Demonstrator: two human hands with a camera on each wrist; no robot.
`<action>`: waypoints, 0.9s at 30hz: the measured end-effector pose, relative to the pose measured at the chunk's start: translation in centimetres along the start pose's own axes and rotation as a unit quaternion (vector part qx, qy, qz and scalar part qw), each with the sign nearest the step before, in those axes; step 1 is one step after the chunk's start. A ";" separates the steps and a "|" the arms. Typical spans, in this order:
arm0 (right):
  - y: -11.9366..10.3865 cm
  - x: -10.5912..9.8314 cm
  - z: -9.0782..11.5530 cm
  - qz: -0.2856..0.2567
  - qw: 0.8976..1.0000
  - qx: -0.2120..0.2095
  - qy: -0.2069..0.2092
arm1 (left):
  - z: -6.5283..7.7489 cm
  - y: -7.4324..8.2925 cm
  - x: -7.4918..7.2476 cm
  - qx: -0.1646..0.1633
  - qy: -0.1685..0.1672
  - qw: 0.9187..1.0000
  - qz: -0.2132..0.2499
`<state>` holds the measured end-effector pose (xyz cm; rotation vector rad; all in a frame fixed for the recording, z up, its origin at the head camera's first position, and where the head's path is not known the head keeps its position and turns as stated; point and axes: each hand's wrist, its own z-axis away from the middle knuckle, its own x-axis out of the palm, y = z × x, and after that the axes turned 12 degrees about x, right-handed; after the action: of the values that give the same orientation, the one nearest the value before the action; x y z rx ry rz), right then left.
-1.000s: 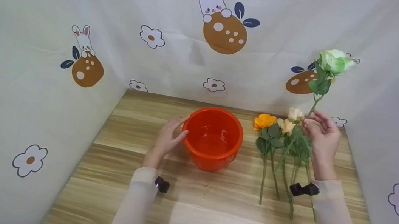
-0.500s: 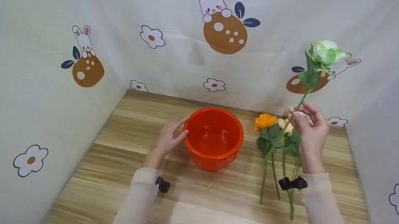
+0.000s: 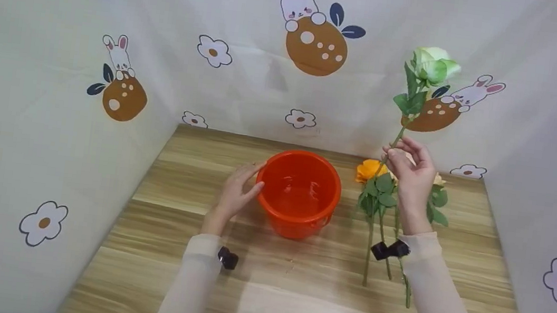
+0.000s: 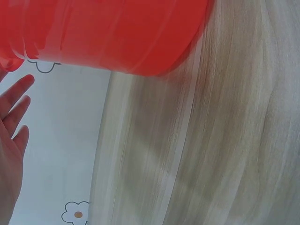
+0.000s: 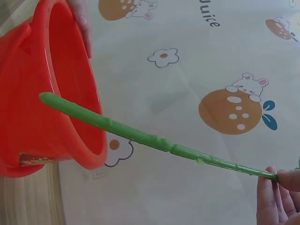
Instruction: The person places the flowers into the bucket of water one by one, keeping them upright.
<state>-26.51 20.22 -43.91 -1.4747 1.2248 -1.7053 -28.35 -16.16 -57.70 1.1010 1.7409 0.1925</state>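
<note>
My right hand (image 3: 414, 186) pinches the stem of a pale green-white rose (image 3: 432, 68) between thumb and fingertips, bloom upward. In the right wrist view the bare green stem (image 5: 136, 136) slants across, its cut end overlapping the bucket's mouth. A red plastic bucket (image 3: 292, 227) stands upright on the wooden table, with nothing in it. Against its left rim rests my left hand (image 3: 237, 191), thumb and fingertips at the edge. The left wrist view shows its other fingers (image 4: 16, 105) extended and spread beside the bucket wall.
Right of the bucket lie several flowers, stems toward me: an orange one (image 3: 370, 171) and peach ones (image 3: 439, 181), partly hidden by my right hand and sleeve. A patterned cloth (image 3: 243, 94) hangs behind the table (image 3: 176, 165).
My right hand has carried the rose leftward, away from the right side and closer to the bucket. My left hand and the bucket have stayed in place.
</note>
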 end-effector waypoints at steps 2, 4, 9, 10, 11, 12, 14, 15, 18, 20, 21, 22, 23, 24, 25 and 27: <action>0.5 0.5 0.1 0.003 1.000 0.000 -0.005 | 0.0 0.0 -0.1 -0.004 -0.001 1.000 -0.004; 1.0 1.1 0.2 0.008 1.000 -0.002 -0.011 | 0.0 0.0 -0.2 -0.008 0.000 1.000 -0.005; 2.2 2.3 0.3 0.002 1.000 -0.005 -0.022 | 0.1 0.0 -0.3 -0.012 -0.003 1.000 -0.007; 2.3 2.5 0.3 0.000 1.000 -0.006 -0.024 | 0.1 0.1 -0.3 -0.012 -0.004 1.000 -0.008; 2.5 2.7 0.4 0.001 1.000 -0.008 -0.025 | 0.1 0.1 -0.3 -0.012 -0.004 1.000 -0.009; 2.6 2.9 0.4 0.004 1.000 -0.009 -0.027 | 0.1 0.1 -0.3 -0.010 -0.004 1.000 -0.009; 2.7 3.4 0.4 0.009 0.999 -0.009 -0.029 | 0.1 0.1 -0.3 -0.005 -0.003 1.000 -0.011; 2.7 3.6 0.4 0.009 0.999 -0.008 -0.031 | 0.1 0.1 -0.3 -0.003 -0.003 1.000 -0.011; 2.8 4.2 0.4 0.007 0.999 -0.006 -0.037 | 0.1 0.1 -0.3 -0.001 -0.004 1.000 -0.015; 3.0 4.6 0.4 0.003 0.999 -0.003 -0.041 | 0.0 0.1 -0.3 -0.004 -0.007 1.000 -0.016; 3.1 4.8 0.3 0.003 0.999 -0.001 -0.041 | 0.0 0.1 -0.3 -0.007 -0.008 1.000 -0.019; 3.1 4.9 0.3 0.003 0.999 0.000 -0.041 | 0.0 0.1 -0.2 -0.010 -0.010 1.000 -0.021; 3.2 5.1 0.4 0.005 0.999 0.002 -0.041 | 0.0 0.2 -0.2 -0.013 -0.012 1.000 -0.020; 3.3 5.2 0.4 0.005 0.999 0.004 -0.040 | 0.0 0.2 -0.2 -0.016 -0.013 1.000 -0.019; 3.4 5.3 0.4 0.004 0.999 0.005 -0.040 | 0.0 0.2 -0.2 -0.016 -0.013 1.000 -0.017; 3.5 5.7 0.3 -0.002 0.999 0.006 -0.042 | -0.1 0.2 -0.2 -0.018 -0.014 1.000 -0.014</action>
<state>-27.99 13.76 -44.51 -1.5264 1.1675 -1.6335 -28.27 -16.14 -57.42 1.0471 1.7210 0.1901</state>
